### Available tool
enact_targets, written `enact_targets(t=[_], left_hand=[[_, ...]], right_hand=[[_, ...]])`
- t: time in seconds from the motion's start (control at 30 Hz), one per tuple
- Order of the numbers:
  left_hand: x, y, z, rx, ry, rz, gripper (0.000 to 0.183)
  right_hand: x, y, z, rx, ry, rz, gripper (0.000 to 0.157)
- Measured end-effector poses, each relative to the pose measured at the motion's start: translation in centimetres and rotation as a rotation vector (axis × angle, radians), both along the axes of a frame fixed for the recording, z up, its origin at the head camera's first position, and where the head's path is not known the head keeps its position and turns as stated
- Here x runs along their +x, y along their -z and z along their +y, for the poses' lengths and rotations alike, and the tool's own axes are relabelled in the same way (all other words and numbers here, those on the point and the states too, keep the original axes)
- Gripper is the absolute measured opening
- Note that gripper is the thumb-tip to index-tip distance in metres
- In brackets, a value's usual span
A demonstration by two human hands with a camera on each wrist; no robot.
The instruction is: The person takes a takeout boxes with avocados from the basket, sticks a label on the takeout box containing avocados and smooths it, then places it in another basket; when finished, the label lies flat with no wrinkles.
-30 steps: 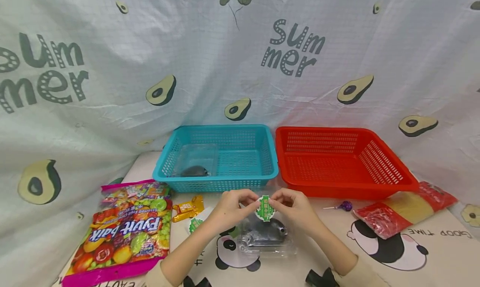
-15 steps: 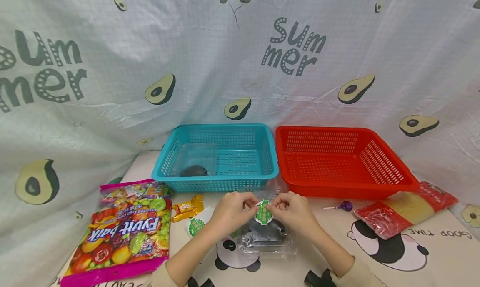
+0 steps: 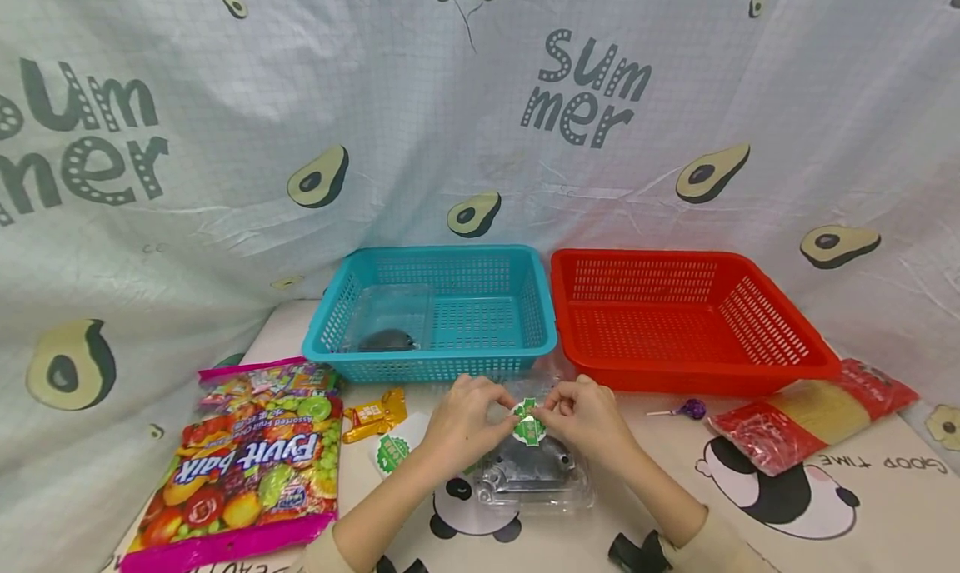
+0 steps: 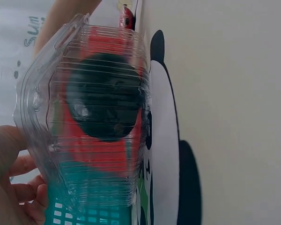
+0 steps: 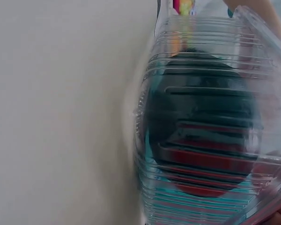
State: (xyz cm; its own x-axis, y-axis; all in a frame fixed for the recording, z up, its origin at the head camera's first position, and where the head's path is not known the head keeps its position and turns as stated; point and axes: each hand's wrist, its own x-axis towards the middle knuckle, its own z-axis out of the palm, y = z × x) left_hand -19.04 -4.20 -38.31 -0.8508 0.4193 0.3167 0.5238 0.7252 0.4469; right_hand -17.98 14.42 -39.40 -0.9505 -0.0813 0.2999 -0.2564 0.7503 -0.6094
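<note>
A clear plastic box (image 3: 534, 502) with a smooth dark oval object (image 3: 531, 463) inside lies on the table before me. Over its top, a round green-and-white sticker (image 3: 529, 423) is spread between my hands. My left hand (image 3: 467, 419) pinches the sticker's left edge with thumb and finger, while my right hand (image 3: 588, 416) pinches the right edge. In the left wrist view, the ridged box side hides part of the left fingers (image 4: 23, 193). From the right wrist, the dark object (image 5: 201, 115) shows through the ridged plastic, with only a bit of my right hand at the lower corner.
Behind stand a teal basket (image 3: 431, 361), holding another clear box (image 3: 396, 306), and a red basket (image 3: 697, 380). At left lie a fruit candy bag (image 3: 251, 465), an orange packet (image 3: 375, 416) and sticker paper (image 3: 408, 431). A lollipop (image 3: 692, 409) and a red-yellow packet (image 3: 813, 415) lie right.
The sticker has tilted and shifted slightly lower over the box, with both hands moving along with it. Since half a second ago, it has turned a little between my fingers. The box has stayed put.
</note>
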Motion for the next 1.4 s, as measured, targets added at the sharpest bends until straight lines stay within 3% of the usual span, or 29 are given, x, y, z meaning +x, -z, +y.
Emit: enact_targets(t=[0.13, 0.27, 0.4, 0.57, 0.7, 0.77, 0.87, 0.93, 1.0, 1.1, 1.27, 1.4], left_hand=[[-0.1, 0.2, -0.1, -0.003, 0.042, 0.124, 0.023], [0.1, 0.3, -0.5, -0.040, 0.207, 0.258, 0.024], [0.7, 0.5, -1.3, -0.123, 0.373, 0.278, 0.029], [1.4, 0.6, -2.0, -0.154, 0.407, 0.254, 0.035], [2.4, 0.4, -2.8, -0.132, 0.342, 0.174, 0.043], [3.1, 0.3, -3.3, -0.123, 0.284, 0.057, 0.053], [4.3, 0.4, -4.2, -0.064, 0.233, -0.190, 0.069], [4.9, 0.6, -4.4, -0.013, 0.227, -0.326, 0.076], [5.3, 0.8, -4.4, 0.055, 0.245, -0.396, 0.079], [5.7, 1.0, -4.2, 0.092, 0.258, -0.380, 0.079], [7.0, 0.1, -4.3, 0.088, 0.282, -0.319, 0.073], [8.0, -1.4, -4.7, 0.141, 0.372, -0.242, 0.067]], right_hand=[[-0.1, 0.0, -0.1, 0.076, -0.036, 0.115, 0.021], [0.1, 0.0, 0.3, 0.171, -0.202, 0.312, 0.012], [0.8, 0.2, 1.1, 0.235, -0.396, 0.403, 0.008], [1.6, 0.3, 2.1, 0.252, -0.471, 0.410, 0.016], [2.1, 0.3, 2.6, 0.257, -0.434, 0.403, 0.024], [2.6, 0.4, 3.0, 0.243, -0.374, 0.372, 0.030], [3.6, 0.6, 3.6, 0.181, -0.279, 0.268, 0.038], [4.3, 0.7, 3.8, 0.112, -0.254, 0.169, 0.041], [4.8, 0.8, 3.9, 0.047, -0.257, 0.092, 0.044], [5.4, 0.9, 3.7, -0.009, -0.283, 0.049, 0.044], [6.4, 0.5, 3.4, -0.013, -0.306, 0.184, 0.047], [7.7, -1.2, 3.7, -0.023, -0.310, 0.250, 0.050]])
